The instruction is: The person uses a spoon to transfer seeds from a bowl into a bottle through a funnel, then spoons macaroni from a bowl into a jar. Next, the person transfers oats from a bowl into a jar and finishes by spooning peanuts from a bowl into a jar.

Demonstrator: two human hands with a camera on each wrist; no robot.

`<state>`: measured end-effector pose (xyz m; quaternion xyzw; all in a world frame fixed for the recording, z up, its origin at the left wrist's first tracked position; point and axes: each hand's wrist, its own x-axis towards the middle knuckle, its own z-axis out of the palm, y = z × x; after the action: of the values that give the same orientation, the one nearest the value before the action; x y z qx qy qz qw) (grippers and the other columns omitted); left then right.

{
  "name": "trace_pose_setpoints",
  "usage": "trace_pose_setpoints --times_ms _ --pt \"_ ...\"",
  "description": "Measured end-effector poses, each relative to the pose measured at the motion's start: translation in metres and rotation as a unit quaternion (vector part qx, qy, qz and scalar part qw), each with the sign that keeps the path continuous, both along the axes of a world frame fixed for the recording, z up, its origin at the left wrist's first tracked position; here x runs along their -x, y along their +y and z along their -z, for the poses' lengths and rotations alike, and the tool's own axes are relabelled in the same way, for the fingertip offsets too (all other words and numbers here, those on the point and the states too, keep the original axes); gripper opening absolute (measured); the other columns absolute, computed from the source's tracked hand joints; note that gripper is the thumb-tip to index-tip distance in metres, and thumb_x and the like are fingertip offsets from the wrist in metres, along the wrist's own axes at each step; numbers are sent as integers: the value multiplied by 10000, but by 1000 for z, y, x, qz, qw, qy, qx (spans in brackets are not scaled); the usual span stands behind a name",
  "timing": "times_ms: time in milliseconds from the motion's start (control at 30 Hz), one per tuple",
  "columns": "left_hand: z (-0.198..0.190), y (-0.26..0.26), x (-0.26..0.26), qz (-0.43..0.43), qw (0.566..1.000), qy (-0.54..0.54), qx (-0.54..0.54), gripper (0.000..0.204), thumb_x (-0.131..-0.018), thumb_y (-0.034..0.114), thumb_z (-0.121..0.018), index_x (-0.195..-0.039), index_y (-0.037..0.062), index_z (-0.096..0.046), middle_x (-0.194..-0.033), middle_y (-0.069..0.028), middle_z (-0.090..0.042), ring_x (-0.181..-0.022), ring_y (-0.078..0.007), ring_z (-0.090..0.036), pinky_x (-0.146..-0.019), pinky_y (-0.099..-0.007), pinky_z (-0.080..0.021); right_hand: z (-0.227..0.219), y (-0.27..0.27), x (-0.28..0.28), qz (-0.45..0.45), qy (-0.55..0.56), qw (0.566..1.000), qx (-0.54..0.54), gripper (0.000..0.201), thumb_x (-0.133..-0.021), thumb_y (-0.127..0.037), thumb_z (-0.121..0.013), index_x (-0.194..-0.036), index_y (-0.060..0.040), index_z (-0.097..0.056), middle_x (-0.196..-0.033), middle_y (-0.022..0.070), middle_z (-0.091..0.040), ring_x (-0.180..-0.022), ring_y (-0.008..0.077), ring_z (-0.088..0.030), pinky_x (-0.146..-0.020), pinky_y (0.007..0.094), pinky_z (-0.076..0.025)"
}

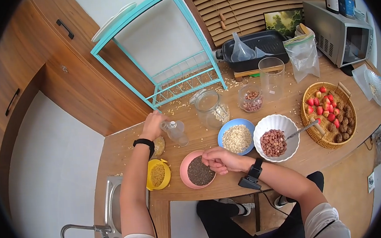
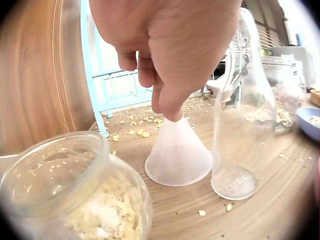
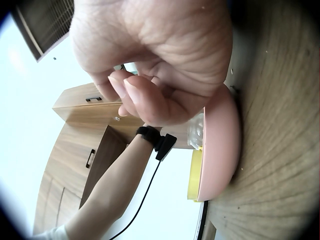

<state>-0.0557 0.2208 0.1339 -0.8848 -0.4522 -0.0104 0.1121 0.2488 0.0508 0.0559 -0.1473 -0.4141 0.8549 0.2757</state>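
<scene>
Kitchen, with sink (image 1: 116, 212) and microwave (image 1: 341, 31).

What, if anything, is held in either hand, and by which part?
The left hand pinches the funnel at its narrow top end, wide mouth down. Nothing shows in the right hand's curled fingers.

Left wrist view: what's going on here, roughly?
The person's left hand pinches the narrow top of a funnel whose wide end is down on the counter, between a jar of macaroni and a clear bottle. The right hand, fingers loosely curled, is over a pink bowl of small dark grains.
</scene>
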Motion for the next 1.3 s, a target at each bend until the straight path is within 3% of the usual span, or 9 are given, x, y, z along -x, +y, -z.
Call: trace_pose_setpoints --times_ms 233,333,400,467,533,733,900,1100,1300 --pt "-60 -21 2 -89 986 -75 -122 72 -797 96 -723 -867 86 -731 -841 -134 -700 -877 -319 -642 -797 -419 -520 6 3 2 -9 1 1000 -10 307 -1031 -301 -461 -871 -48 -527 -565 -42 -337 -451 73 -339 -414 244 -248" --pt "-73 -29 13 -220 929 -271 -122 44 -842 90 -719 -858 49 -718 -888 -145 -719 -834 -233 -663 -803 -318 -509 9 5 3 -5 -3 1000 -14 323 -1029 -319 -470 -847 -58 -526 -567 -37 -345 -453 81 -347 -422 254 -251" --pt "-66 -35 27 -195 769 -608 -28 67 -874 99 -708 -891 36 -691 -909 -105 -731 -836 -181 -660 -819 -292 -500 11 3 5 -2 -1 1000 -16 336 -1026 -333 -480 -823 -69 -521 -568 -35 -352 -454 87 -351 -427 264 -253" --pt "-58 -52 23 -165 744 -647 -8 123 -889 111 -704 -976 34 -665 -953 -75 -740 -829 -155 -653 -783 -280 -499 11 4 5 -3 -6 1000 -11 345 -1028 -342 -472 -824 -68 -521 -569 -36 -351 -462 88 -363 -434 262 -260" --pt "-51 -68 8 -176 589 -777 139 123 -908 150 -692 -992 67 -657 -977 -70 -747 -806 -118 -633 -699 -248 -469 11 5 5 -8 -5 1000 -17 347 -1031 -343 -466 -831 -65 -520 -573 -34 -347 -463 91 -368 -434 261 -269" --pt "-24 -81 -23 -128 447 -854 232 324 -939 178 -678 -1254 153 -607 -1197 33 -699 -920 -83 -603 -797 -255 -454 11 4 3 -6 -9 999 -36 361 -1041 -351 -432 -853 -54 -516 -587 -30 -338 -473 105 -378 -446 258 -305" --pt "-6 -80 -32 -106 438 -868 209 483 -992 231 -622 -1443 125 -484 -1307 65 -637 -1026 -57 -498 -892 -289 -358 8 3 3 -8 -11 999 -35 367 -1038 -357 -429 -850 -54 -514 -586 -30 -333 -479 104 -376 -451 256 -300" --pt "10 -79 -35 -122 531 -818 187 434 -1028 269 -571 -1413 81 -499 -1270 40 -658 -968 -57 -477 -837 -268 -334 12 3 6 1 -8 999 -40 396 -1026 -418 -461 -861 -66 -535 -582 -46 -310 -461 93 -345 -427 250 -281" --pt "22 -78 -34 -48 621 -764 171 326 -1034 235 -566 -1278 21 -542 -1265 -112 -668 -1093 -97 -561 -979 -256 -387 13 5 4 -14 -4 1000 -28 355 -1027 -372 -444 -867 -64 -518 -607 -39 -338 -491 76 -350 -437 235 -254"
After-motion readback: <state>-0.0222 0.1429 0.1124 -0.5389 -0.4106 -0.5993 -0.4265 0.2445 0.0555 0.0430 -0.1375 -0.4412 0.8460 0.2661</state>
